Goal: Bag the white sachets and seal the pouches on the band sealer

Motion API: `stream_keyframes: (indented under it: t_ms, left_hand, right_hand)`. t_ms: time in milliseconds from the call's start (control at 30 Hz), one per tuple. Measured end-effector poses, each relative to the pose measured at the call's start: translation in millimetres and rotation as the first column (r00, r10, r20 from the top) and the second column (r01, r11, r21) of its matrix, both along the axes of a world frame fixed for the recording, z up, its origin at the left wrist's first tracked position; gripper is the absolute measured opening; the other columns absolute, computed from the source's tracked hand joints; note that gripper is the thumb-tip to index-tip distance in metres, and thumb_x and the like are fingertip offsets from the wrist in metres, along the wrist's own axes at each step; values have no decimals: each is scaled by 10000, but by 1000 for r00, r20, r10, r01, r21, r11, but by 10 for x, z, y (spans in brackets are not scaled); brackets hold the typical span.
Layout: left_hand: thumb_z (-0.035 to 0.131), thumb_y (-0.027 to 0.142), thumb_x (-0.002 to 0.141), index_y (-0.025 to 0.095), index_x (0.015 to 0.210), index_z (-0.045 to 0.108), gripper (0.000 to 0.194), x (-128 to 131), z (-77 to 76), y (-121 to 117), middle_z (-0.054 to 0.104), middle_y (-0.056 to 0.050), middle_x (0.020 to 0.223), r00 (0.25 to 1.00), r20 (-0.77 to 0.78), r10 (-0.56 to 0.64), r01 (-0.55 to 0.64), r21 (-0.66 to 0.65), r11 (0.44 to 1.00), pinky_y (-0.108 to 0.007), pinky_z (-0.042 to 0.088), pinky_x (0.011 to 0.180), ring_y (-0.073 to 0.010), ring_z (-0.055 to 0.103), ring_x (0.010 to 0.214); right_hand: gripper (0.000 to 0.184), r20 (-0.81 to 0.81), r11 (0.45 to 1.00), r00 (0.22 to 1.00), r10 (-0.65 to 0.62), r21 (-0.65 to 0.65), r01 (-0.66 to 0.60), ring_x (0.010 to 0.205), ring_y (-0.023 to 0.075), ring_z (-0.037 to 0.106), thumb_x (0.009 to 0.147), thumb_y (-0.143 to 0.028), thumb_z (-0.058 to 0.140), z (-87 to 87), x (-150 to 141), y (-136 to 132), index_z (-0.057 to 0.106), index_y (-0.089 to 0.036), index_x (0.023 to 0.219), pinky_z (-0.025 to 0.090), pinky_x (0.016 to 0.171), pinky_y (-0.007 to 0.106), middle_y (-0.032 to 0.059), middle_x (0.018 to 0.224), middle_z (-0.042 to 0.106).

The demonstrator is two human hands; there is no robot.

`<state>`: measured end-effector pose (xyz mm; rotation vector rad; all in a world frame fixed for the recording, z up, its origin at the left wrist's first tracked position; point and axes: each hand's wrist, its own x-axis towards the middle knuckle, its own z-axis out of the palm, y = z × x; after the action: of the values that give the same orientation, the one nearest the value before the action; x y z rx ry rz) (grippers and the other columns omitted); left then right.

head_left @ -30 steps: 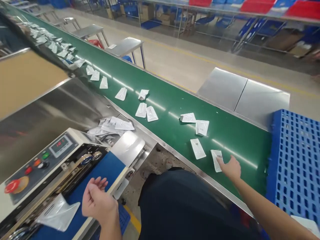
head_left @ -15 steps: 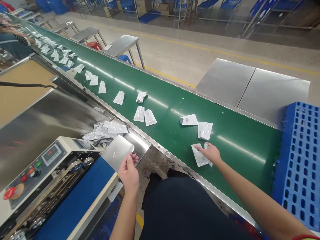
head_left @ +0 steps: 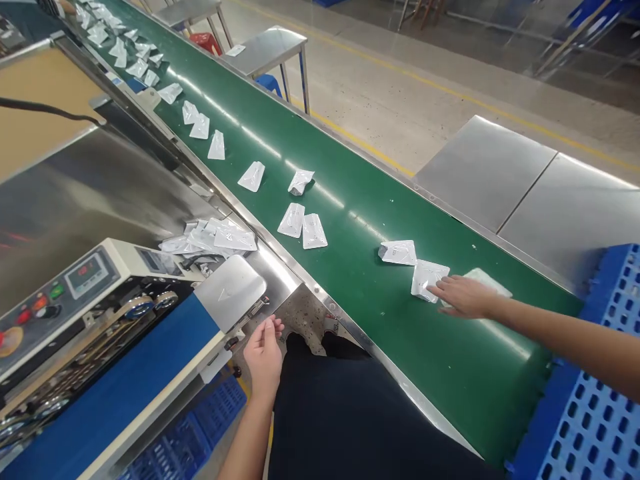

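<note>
The right hand (head_left: 463,297) is open and flat, and its fingers (head_left: 439,288) rest on a shiny white foil pouch (head_left: 429,280). This pouch lies on a green conveyor belt (head_left: 350,280). A second pouch (head_left: 484,281) sits just under the hand, and a third pouch (head_left: 397,253) lies close by. More pouches lie apart in a long, loose line up the belt. No words on them can be read.

The left hand (head_left: 263,360) is off the belt, with its fingers curled together. I cannot tell if it holds something thin. It is just beside the steel plate (head_left: 230,292) of a band sealer (head_left: 125,353). A heap of pouches (head_left: 210,237) sits on a steel slope (head_left: 75,207) behind that plate, likely slid down and stopped there. The sealer's red numbers (head_left: 89,275) are too small to read. A blue plastic pallet (head_left: 590,407) stands at the belt's side.
</note>
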<state>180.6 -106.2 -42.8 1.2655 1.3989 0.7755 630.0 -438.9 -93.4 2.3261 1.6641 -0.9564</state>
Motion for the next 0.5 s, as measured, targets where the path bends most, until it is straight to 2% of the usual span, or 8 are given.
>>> stream_keyframes:
  t_ms: [67,133,233,300,400,500]
  left_hand:
    - [792,645,865,125,1036,832,549,63,-37,-75,826,-134,937,1000,8,-16,16,-23,1000,-381,646,764,-227,777,786]
    - [784,649,875,124,1054,832,557,98,-52,-134,828,-138,939,1000,17,-23,23,-44,999,-377,647,756,-232,782,793]
    - [776,648,887,122,1074,833,560,54,-53,-175,833,-145,960,1000,12,-9,10,-57,998,-368,646,761,-234,788,810]
    - [777,646,888,122,1065,835,556,-26,-54,-176,834,-150,975,1000,-3,19,-19,-56,998,-372,649,776,-236,789,820]
    - [784,641,882,124,1065,837,551,-146,-57,-165,835,-150,971,997,-24,73,-74,-58,996,-388,656,793,-243,790,824]
    - [788,639,879,129,1056,840,542,-201,-39,-151,836,-151,974,994,-20,103,-104,-68,992,-401,662,801,-252,792,829]
  right_hand:
    - [405,3,998,999,47,-44,-47,1022,306,671,799,-199,726,-67,204,130,768,-198,1202,492,1012,423,139,992,759]
    - [292,2,997,998,59,-49,-59,993,292,669,836,-161,668,-171,246,248,785,-208,1099,505,990,417,139,982,753]
    - [156,-4,994,994,110,-28,-110,1000,293,686,862,-140,638,-274,118,359,761,-226,900,534,948,431,165,1229,749]
    - [118,-6,993,994,113,-38,-113,987,286,703,889,-174,650,-277,17,435,751,-232,907,553,888,418,152,1433,684]
    - [119,50,998,999,-14,-59,17,916,249,715,955,-258,641,-244,-39,666,750,-241,1000,540,767,359,131,1545,620]
    - [154,139,981,979,-150,-106,165,963,266,715,963,-267,646,-254,22,1029,750,-238,1072,499,742,333,147,1458,685]
